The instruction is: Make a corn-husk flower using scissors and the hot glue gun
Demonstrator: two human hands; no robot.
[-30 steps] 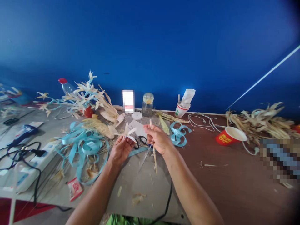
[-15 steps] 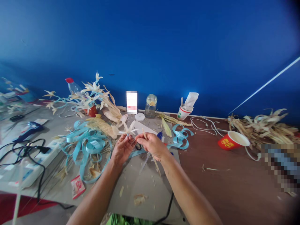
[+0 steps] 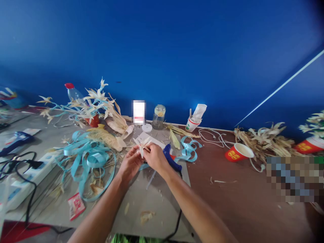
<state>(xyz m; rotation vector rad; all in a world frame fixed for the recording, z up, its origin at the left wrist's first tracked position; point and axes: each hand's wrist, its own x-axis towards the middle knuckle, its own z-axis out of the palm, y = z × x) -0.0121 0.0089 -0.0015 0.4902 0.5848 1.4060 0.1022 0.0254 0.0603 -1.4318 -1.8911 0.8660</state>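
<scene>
A pale dried-husk flower [image 3: 142, 148] with pointed petals is pinched at its base by my left hand [image 3: 131, 162]. My right hand [image 3: 155, 156] is closed and pressed close against the flower from the right. A tan tip of a thin wooden stick [image 3: 145, 147] shows at its fingers, while the rest of the stick is hidden. Just right of that hand lies a blue glue gun [image 3: 172, 159] with an orange-red part near the nozzle. Light blue ribbon [image 3: 96, 158] is heaped left of my left hand.
Behind stand a blue branch with husk flowers [image 3: 98, 96], a glass jar [image 3: 159, 116] and a white cup [image 3: 192, 124]. A power strip [image 3: 32, 177] with black cables lies left. On the right are a red paper cup [image 3: 238, 152] and dried husks [image 3: 268, 138].
My right hand has moved left, bringing its fingers up to the flower. The stick's lower length has gone out of sight and the glue gun is uncovered. The view has shifted slightly right.
</scene>
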